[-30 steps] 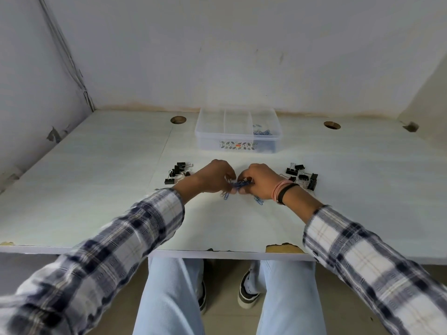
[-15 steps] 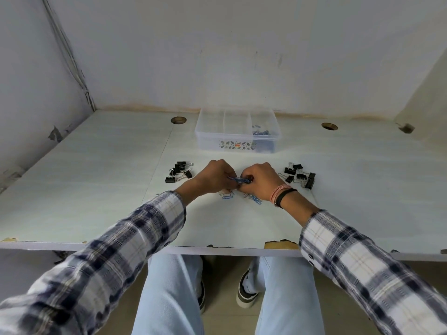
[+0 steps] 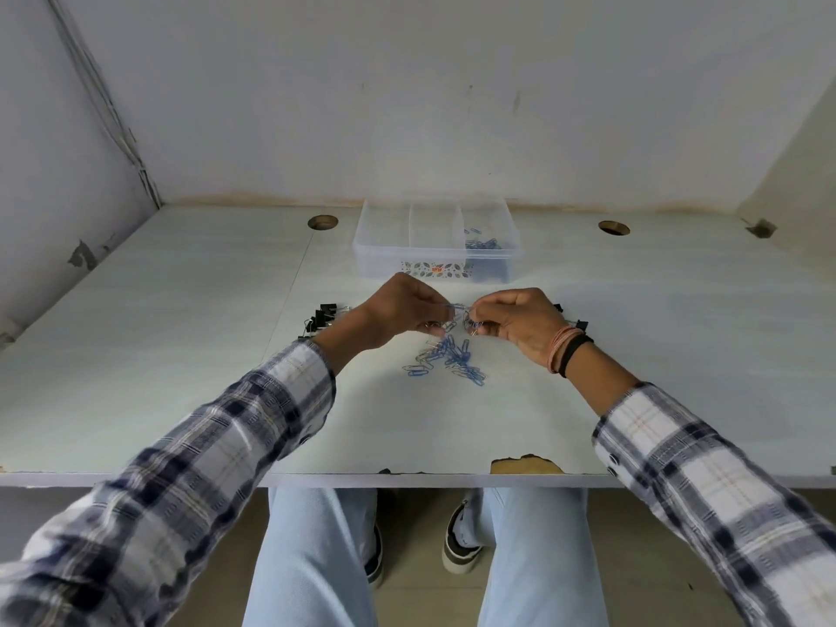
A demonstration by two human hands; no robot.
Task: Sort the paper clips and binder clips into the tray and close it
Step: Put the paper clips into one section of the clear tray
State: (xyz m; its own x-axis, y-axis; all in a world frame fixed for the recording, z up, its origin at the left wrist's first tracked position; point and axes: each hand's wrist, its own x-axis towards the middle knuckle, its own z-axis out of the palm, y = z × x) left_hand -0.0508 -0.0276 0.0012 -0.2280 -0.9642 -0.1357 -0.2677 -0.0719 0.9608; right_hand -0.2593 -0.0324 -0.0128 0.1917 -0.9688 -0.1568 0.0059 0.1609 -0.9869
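Note:
A clear plastic tray (image 3: 382, 260) with three compartments stands open at the back of the desk; blue paper clips (image 3: 483, 243) lie in its right compartment. A loose pile of blue and silver paper clips (image 3: 445, 360) lies on the desk below my hands. My left hand (image 3: 402, 312) and my right hand (image 3: 515, 319) are raised just above the pile, fingertips nearly touching, each pinching a few paper clips. Black binder clips (image 3: 322, 316) lie left of my left hand. More binder clips (image 3: 580, 324) show partly behind my right wrist.
The white desk (image 3: 181, 355) has two round cable holes (image 3: 323, 221) at the back and a chipped front edge (image 3: 524, 464). Walls close in on the left, back and right. My knees and shoes show under the desk.
Both hands have lifted off the desk and moved slightly toward the tray, holding some paper clips. The pile they covered is now in view.

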